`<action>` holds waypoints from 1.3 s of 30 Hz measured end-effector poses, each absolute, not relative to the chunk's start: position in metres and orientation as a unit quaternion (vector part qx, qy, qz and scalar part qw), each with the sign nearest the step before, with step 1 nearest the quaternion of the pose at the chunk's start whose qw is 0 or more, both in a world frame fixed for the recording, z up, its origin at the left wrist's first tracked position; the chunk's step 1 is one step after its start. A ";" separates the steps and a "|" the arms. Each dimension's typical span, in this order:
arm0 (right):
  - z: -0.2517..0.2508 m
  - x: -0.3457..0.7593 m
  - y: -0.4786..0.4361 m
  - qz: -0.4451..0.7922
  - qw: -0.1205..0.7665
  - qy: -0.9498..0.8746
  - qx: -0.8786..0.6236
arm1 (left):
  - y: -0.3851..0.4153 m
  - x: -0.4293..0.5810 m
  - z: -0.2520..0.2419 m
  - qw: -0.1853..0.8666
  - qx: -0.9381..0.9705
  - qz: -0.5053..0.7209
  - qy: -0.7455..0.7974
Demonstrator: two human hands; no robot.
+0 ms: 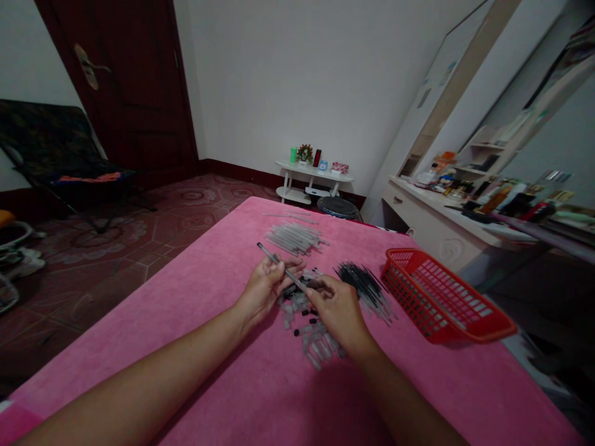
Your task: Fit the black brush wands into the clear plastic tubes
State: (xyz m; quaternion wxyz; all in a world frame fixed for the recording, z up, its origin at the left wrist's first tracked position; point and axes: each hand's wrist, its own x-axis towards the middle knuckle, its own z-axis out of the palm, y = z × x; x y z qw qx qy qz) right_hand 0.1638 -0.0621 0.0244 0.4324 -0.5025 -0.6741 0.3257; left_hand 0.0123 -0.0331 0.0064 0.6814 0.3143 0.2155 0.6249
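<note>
Between my two hands a slim pen [294, 280] with a dark end slants over the pink cloth. My left hand [268, 279] pinches its upper part between thumb and fingers. The fingers of my right hand [333, 302] close on its lower end. Beneath and in front of my hands lies a heap of clear pen caps [320, 347] mixed with small black plugs [312, 313]. Farther off is a pile of clear pen barrels [297, 238]. Dark ink refills [365, 286] are bundled to the right of my right hand.
A red plastic basket [446, 300] stands on the right part of the pink-covered table [223, 266]. Past the far edge are a round black stool [338, 207] and a small white stand [316, 173]. A cluttered dresser [432, 214] lies to the right, a folding chair [60, 155] to the left.
</note>
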 end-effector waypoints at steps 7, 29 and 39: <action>0.023 0.169 -0.060 0.269 0.426 -0.700 -0.506 | -0.035 0.012 0.007 0.683 0.347 0.587 0.261; 0.040 0.200 -0.043 0.218 0.412 -0.725 -0.507 | -0.022 -0.029 0.014 0.892 0.337 0.292 0.067; 0.048 0.208 -0.043 0.192 0.388 -0.763 -0.479 | -0.025 -0.023 0.010 0.788 0.524 0.259 0.193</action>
